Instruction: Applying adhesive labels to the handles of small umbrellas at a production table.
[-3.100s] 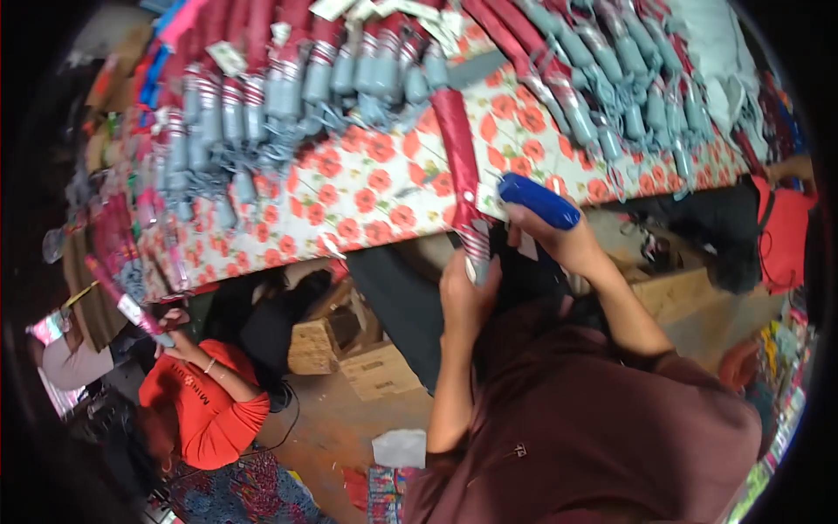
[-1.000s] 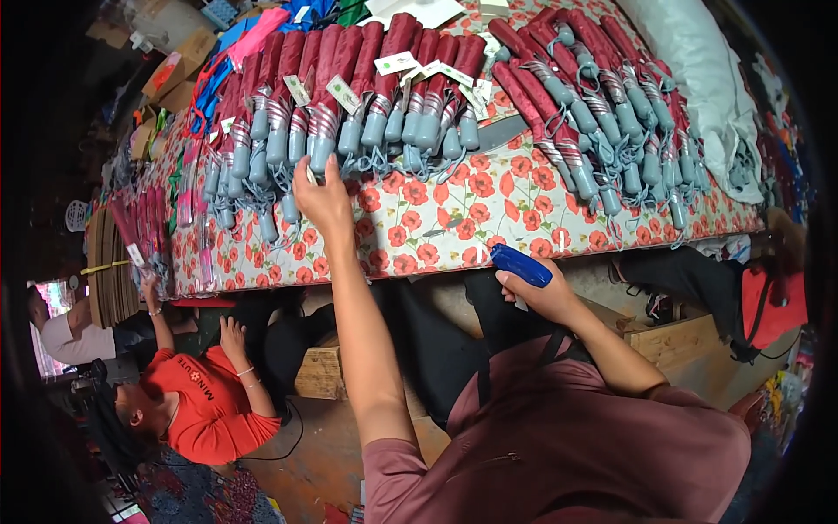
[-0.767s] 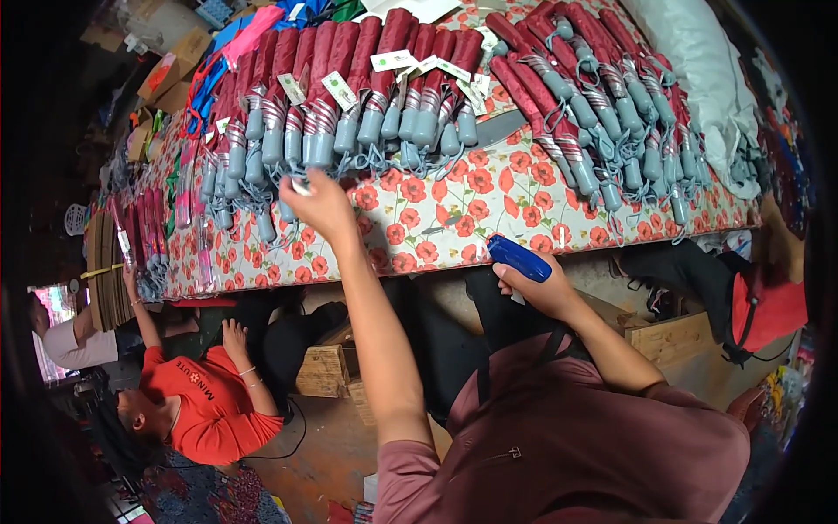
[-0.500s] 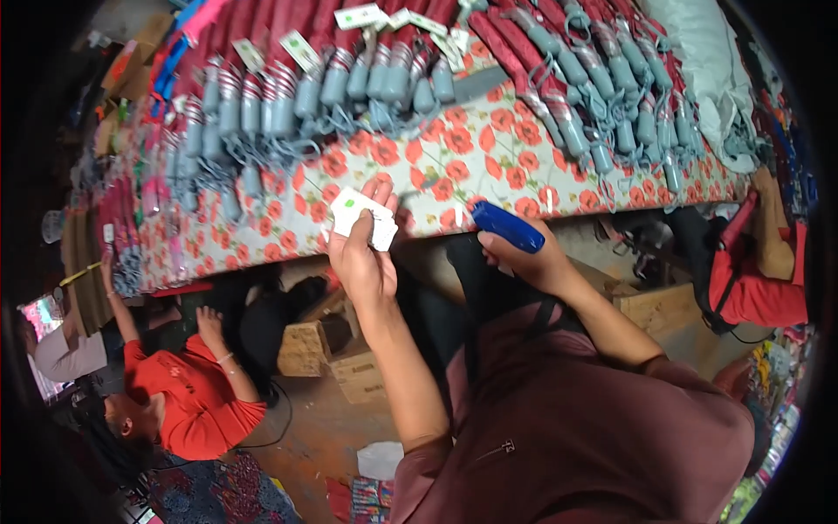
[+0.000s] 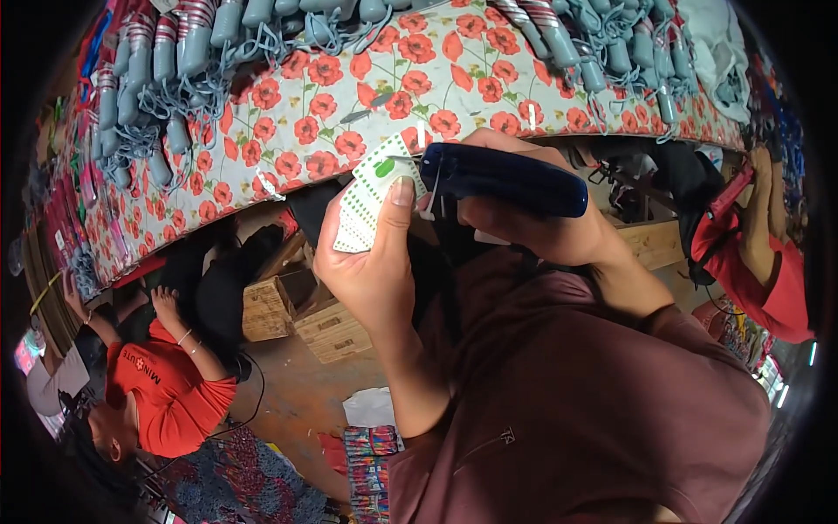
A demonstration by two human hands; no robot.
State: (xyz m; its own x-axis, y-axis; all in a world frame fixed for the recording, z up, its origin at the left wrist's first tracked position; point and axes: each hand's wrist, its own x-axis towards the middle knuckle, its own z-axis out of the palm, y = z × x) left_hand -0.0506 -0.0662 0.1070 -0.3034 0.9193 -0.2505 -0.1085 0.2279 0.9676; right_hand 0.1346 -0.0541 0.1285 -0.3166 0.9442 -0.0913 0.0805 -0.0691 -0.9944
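Note:
My left hand is closed on a fanned stack of white hang tags with green dots, the thumb pressed on top. A dark blue tagging gun is gripped in my right hand. Its thin front tip meets the upper tag beside a green oval mark. Below the gun's front hangs a thin white piece. Both hands are over the near edge of the table, which has a red-flower cover. Most of my right fingers are hidden behind the gun.
Folded umbrellas with grey handles and cords lie along the table's far left, and more at the far right. A person in red sits at the left, another at the right. Wooden boxes stand below the table.
The tagging gun has come left and up to the tags, and its tip now meets them. The tags are turned and fanned, showing green dots. My view has shifted nearer the table edge.

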